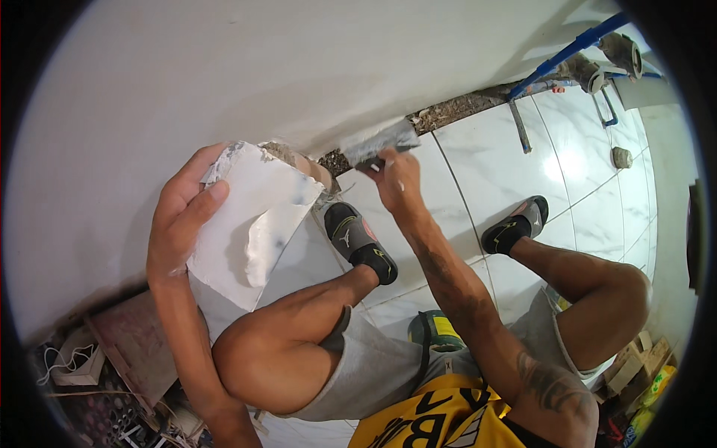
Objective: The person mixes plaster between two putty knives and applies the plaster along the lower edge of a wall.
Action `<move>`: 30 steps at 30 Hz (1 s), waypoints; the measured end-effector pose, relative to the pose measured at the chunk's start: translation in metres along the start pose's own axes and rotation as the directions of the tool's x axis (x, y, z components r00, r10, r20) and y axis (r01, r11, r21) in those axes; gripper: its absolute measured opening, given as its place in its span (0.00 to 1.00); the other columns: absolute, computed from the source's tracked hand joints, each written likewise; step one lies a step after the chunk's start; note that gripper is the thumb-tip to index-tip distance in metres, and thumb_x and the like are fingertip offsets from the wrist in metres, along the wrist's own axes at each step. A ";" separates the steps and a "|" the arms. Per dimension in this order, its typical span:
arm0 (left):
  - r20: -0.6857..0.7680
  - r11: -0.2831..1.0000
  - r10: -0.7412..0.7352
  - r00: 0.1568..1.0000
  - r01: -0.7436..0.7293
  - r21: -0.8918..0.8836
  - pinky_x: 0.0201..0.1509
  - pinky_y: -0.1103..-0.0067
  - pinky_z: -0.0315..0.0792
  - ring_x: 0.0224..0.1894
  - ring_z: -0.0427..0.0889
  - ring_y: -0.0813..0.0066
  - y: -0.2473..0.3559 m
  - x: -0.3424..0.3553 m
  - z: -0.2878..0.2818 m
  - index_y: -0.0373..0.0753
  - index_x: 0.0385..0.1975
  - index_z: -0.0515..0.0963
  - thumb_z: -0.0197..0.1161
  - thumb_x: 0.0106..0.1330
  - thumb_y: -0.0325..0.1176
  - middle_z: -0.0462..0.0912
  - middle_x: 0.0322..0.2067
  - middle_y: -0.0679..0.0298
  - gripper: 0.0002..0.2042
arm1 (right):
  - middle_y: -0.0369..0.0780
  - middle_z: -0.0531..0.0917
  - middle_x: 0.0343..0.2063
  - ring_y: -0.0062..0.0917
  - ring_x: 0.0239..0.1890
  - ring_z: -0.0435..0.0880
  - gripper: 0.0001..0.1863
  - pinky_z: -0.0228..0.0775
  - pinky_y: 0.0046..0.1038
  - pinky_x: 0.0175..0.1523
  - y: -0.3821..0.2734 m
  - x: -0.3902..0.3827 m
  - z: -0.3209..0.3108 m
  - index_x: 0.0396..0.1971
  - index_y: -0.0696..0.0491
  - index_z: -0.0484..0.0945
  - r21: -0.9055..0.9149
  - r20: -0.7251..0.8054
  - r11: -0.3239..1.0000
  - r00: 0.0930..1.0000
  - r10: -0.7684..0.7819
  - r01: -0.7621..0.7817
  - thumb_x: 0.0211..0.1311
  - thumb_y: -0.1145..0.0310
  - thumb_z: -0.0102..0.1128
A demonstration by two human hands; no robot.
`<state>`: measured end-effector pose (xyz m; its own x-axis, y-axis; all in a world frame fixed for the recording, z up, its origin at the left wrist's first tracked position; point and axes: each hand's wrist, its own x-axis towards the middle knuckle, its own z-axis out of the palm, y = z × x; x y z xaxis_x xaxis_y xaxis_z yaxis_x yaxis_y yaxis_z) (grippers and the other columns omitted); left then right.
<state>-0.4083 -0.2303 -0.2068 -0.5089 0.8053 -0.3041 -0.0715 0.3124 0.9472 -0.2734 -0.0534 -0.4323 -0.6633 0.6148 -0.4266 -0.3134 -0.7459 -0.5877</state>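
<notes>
My left hand (179, 209) grips the edge of a flat white board (216, 246), its thumb on top and its fingers passing behind. A thick smear of white putty (261, 243) lies on the board, and its upper edge is crusted and rough. Closed around a wide putty knife (382, 142), my right hand (399, 179) is beside the foot of the white wall (224, 67). White paste coats the blade, which looks slightly blurred. Whether the blade touches the wall I cannot tell. Partly behind the board, a stubby pipe (317, 172) sticks out near the wall's base.
A rough gap with debris (452, 112) runs between wall and tiled floor (470, 164). Blue pipes (567, 52) and grey pipe ends (624, 54) stand at the far right. A green container (435, 328) sits between my legs; clutter (127, 403) fills the lower left.
</notes>
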 end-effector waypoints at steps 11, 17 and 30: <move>-0.045 0.998 -0.008 0.999 0.011 0.061 0.57 0.79 0.65 0.50 0.74 0.74 0.001 -0.003 -0.007 0.26 0.56 0.64 0.55 0.62 0.32 0.76 0.47 0.56 0.24 | 0.41 0.72 0.23 0.31 0.32 0.77 0.07 0.76 0.48 0.47 0.154 0.070 -0.048 0.18 0.59 0.68 0.079 -0.158 0.974 0.962 0.224 -0.214 0.53 0.78 0.53; -0.062 0.998 -0.043 0.997 0.045 0.039 0.58 0.77 0.65 0.50 0.74 0.70 -0.002 0.004 0.000 0.24 0.57 0.63 0.62 0.58 0.41 0.75 0.48 0.54 0.32 | 0.45 0.75 0.18 0.38 0.25 0.78 0.13 0.73 0.37 0.35 0.183 0.116 -0.086 0.18 0.58 0.71 -0.414 0.191 0.836 0.932 -0.307 0.360 0.44 0.72 0.68; -0.040 1.000 0.003 0.999 -0.004 -0.018 0.57 0.79 0.66 0.50 0.75 0.74 -0.009 -0.002 -0.007 0.26 0.57 0.64 0.56 0.63 0.32 0.76 0.47 0.56 0.24 | 0.53 0.72 0.41 0.43 0.42 0.77 0.10 0.76 0.44 0.48 0.046 0.047 0.050 0.37 0.69 0.69 0.105 -0.060 0.975 0.978 0.202 -0.195 0.54 0.81 0.44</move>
<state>-0.4123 -0.2379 -0.2136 -0.5430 0.7855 -0.2970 -0.0852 0.3003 0.9500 -0.3527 -0.0716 -0.4454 -0.6711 0.4658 -0.5768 -0.2478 -0.8741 -0.4177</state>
